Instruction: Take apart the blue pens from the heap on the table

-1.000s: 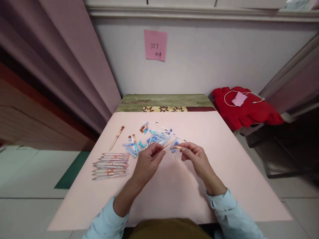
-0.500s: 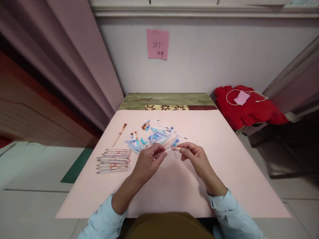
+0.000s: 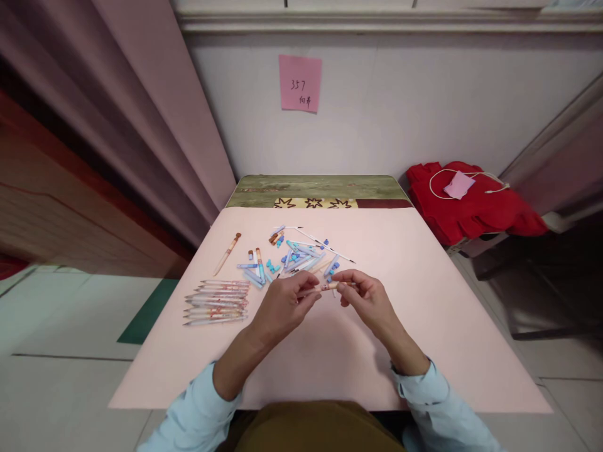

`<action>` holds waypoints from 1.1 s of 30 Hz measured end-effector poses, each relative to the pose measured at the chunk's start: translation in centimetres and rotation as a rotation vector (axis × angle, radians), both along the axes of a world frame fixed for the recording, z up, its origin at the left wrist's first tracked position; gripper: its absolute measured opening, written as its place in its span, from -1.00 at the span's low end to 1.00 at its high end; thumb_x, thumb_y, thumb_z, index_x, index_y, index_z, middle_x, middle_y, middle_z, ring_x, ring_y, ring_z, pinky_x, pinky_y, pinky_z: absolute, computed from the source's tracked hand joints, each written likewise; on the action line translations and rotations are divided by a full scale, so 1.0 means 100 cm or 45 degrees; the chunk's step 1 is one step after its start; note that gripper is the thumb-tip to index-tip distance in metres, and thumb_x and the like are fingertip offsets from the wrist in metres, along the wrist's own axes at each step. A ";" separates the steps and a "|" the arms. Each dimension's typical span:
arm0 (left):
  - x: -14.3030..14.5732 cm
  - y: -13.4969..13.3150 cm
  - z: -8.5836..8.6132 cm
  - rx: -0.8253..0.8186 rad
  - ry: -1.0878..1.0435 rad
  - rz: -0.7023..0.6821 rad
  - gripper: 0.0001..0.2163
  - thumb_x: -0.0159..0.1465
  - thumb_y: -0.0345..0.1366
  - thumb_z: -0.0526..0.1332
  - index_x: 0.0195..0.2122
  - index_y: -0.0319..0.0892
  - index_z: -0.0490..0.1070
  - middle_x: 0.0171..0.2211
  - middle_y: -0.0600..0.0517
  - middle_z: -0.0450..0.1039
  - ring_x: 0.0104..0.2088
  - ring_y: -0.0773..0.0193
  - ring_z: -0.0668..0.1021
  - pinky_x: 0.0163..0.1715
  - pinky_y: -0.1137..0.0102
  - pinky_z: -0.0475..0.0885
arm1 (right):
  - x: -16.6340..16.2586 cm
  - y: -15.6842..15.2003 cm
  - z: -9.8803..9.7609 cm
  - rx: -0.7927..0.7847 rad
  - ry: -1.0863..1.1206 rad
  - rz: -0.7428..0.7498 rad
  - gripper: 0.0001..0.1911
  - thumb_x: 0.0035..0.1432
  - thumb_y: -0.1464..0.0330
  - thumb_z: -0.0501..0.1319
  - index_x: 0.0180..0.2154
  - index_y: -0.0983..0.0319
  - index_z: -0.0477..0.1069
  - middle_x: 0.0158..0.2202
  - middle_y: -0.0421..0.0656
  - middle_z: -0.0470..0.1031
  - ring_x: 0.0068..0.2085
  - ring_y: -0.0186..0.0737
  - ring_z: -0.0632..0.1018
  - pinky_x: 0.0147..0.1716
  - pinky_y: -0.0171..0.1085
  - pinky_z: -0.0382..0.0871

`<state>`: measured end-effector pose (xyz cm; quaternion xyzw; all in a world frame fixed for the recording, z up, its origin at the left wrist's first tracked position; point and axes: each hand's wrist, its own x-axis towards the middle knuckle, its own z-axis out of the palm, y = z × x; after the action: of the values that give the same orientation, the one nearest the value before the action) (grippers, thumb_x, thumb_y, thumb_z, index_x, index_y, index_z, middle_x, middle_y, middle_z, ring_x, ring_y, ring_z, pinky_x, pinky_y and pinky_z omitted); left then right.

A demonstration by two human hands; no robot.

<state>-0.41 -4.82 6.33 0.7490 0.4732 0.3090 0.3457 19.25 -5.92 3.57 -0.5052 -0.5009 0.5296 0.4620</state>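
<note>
Between my hands is a slim pen (image 3: 326, 287), its patterned, cream-coloured middle showing and its ends partly covered by my fingers. My left hand (image 3: 288, 302) pinches the left part of it. On the right part, the thumb and fingers of my right hand (image 3: 366, 292) are closed. Just beyond my hands lies a loose pile of blue and lilac pen barrels (image 3: 301, 256) with small blue pieces among them. Several pens (image 3: 217, 302) lie in a stack left of my left hand. One brown-topped pen (image 3: 227, 254) rests apart above that stack.
Thin white refills (image 3: 325, 243) with dark tips lie behind the pile. Small brown pieces (image 3: 274, 238) sit near them. A pale pink sheet (image 3: 377, 370) covers the table. Red cloth (image 3: 471, 210) with a white cable lies beyond the table's right side.
The white refill that showed between my hands is no longer visible, and the pen's two parts now meet. The pen has come slightly lower, with both hands still on it.
</note>
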 end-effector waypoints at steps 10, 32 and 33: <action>0.001 0.001 0.000 0.038 0.009 0.001 -0.89 0.24 -0.30 0.22 -0.26 -0.12 0.53 -0.36 0.00 0.58 -0.35 0.22 0.58 -0.29 0.38 0.46 | 0.000 -0.001 0.000 0.018 0.016 0.007 -0.76 0.09 0.18 0.28 -0.27 0.21 0.51 -0.51 -0.23 0.43 -0.51 -0.31 0.44 -0.48 -0.31 0.33; 0.008 -0.004 0.004 0.018 -0.004 -0.046 -0.89 0.26 -0.28 0.21 -0.35 -0.12 0.52 -0.46 0.04 0.54 -0.44 0.27 0.52 -0.39 0.42 0.37 | 0.003 0.002 0.002 -0.001 -0.091 0.044 -0.56 0.14 0.01 0.23 -0.46 0.26 0.53 -0.63 -0.22 0.38 -0.64 -0.38 0.35 -0.65 -0.36 0.21; 0.007 -0.004 0.004 0.020 -0.001 -0.038 -0.89 0.25 -0.29 0.21 -0.35 -0.12 0.52 -0.46 0.04 0.53 -0.44 0.28 0.52 -0.39 0.43 0.36 | 0.003 0.002 0.002 0.001 -0.060 0.036 -0.60 0.11 0.03 0.27 -0.38 0.25 0.55 -0.59 -0.22 0.40 -0.62 -0.38 0.36 -0.64 -0.36 0.24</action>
<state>0.31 -5.18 6.76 0.7586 0.4595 0.3077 0.3445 19.59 -5.72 3.78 -0.5102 -0.5188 0.5238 0.4430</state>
